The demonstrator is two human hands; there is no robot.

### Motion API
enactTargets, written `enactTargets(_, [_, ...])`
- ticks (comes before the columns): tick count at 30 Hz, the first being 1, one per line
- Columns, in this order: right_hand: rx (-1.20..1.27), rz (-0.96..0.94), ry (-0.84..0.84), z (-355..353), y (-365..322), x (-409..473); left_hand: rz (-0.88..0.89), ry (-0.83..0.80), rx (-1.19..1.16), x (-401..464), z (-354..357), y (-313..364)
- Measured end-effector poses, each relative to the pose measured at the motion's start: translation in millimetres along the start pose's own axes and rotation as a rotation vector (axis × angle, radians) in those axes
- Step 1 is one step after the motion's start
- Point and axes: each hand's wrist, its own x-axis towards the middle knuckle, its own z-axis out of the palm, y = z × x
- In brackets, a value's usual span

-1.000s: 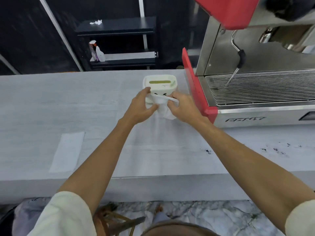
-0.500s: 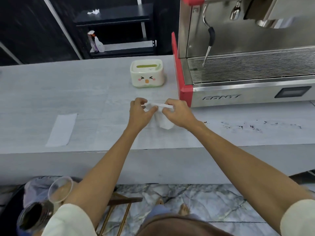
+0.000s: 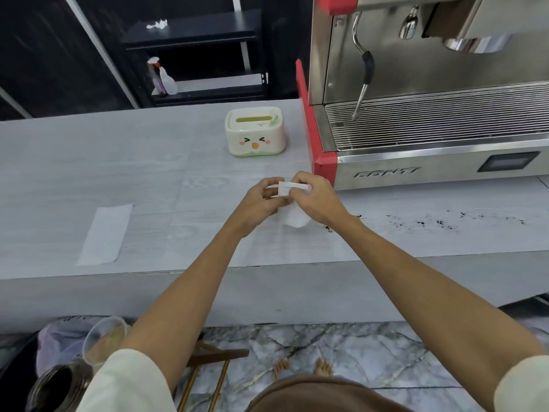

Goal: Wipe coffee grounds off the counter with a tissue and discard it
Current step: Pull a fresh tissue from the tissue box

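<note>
Drawn back from the dispenser [image 3: 254,132], the tissue [image 3: 292,217] hangs pinched between both hands' fingers [image 3: 297,185].

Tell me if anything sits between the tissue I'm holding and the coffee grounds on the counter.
Nothing visible does. Both hands, left hand and right hand, hold the tissue just left of the coffee grounds, and the counter between them is bare.

The tissue box [image 3: 255,132] is sitting on the table [image 3: 89,173] behind both grips, the coffee grounds [image 3: 430,222] lying right of them, the espresso machine [image 3: 430,114] standing behind-right.
</note>
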Motion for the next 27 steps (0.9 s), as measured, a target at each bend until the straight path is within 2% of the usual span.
enactTargets(7, [-0.042,0.022,0.086,16.7,12.6,3.4,0.03,0.054,-0.028,-0.4,-8.3,-13.1])
enactTargets(17, [0.029,0.06,0.083,33.4,38.5,-9.6,0.023,-0.016,-0.055,-2.3,-13.7,-29.1])
enactTargets(27, [0.092,0.052,0.152,23.8,42.5,-15.7,0.008,-0.027,-0.028,6.1,-13.6,-36.1])
